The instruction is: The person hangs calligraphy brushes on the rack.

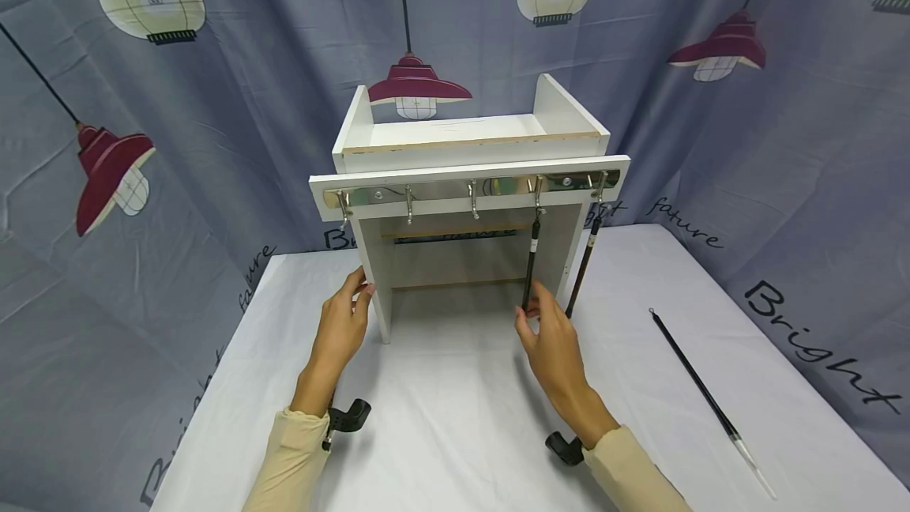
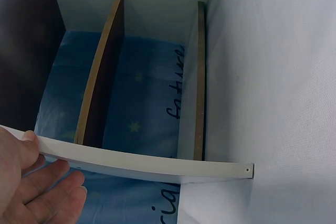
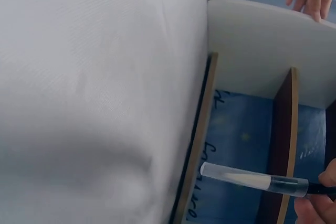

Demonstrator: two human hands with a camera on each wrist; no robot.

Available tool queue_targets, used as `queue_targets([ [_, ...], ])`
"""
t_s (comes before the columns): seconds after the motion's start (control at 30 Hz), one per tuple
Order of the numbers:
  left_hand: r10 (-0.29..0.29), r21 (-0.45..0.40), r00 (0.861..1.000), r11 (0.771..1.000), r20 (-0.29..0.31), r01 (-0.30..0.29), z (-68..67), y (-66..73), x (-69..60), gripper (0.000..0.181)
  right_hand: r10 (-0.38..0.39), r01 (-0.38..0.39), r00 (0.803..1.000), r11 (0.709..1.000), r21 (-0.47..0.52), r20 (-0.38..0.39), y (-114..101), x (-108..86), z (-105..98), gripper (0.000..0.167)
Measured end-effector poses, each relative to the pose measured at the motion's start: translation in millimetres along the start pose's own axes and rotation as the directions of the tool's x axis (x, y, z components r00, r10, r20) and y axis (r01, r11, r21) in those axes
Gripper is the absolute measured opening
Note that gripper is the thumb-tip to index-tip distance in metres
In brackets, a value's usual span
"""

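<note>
A white wooden rack point(image 1: 471, 146) stands on the table, with a metal hook strip across its front board. My left hand point(image 1: 340, 332) grips the edge of the left side panel point(image 2: 131, 161), thumb on one face and fingers on the other. A black-handled writing brush point(image 1: 531, 263) hangs from the fourth hook point(image 1: 538, 190). My right hand point(image 1: 558, 350) pinches this brush low down; its white bristles point(image 3: 247, 179) sit inside a clear cap. Another dark brush point(image 1: 582, 271) hangs from the rightmost hook, just beyond the right hand.
A third brush point(image 1: 700, 385), black with a clear-capped tip, lies on the white tablecloth point(image 1: 455, 417) at the right. Three hooks on the left side of the strip carry nothing. Behind the rack hangs a blue-grey curtain point(image 1: 284, 101) printed with lamps.
</note>
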State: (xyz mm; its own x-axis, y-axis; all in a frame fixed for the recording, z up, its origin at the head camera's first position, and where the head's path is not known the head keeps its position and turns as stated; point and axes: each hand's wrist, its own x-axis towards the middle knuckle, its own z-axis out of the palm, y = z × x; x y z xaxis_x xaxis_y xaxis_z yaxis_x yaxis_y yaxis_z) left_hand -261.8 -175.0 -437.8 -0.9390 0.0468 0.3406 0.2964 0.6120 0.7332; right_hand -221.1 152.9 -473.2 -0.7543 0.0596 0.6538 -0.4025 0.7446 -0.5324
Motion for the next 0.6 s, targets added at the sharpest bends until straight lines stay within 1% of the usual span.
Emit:
queue_targets([
  [0.27, 0.000, -0.006, 1.000, 1.000, 0.000, 0.000, 0.3, -0.4, 1.1, 0.044, 0.053, -0.053, 0.998, 0.999, -0.012, 0.023, 0.5, 3.4, 3.4, 0.051],
  [0.6, -0.007, -0.010, 1.000, 1.000, 0.009, 0.007, 1.2, -1.6, 0.7, 0.044, 0.059, -0.059, 0.997, 0.998, -0.011, 0.046, 1.8, 7.2, 3.5, 0.051],
])
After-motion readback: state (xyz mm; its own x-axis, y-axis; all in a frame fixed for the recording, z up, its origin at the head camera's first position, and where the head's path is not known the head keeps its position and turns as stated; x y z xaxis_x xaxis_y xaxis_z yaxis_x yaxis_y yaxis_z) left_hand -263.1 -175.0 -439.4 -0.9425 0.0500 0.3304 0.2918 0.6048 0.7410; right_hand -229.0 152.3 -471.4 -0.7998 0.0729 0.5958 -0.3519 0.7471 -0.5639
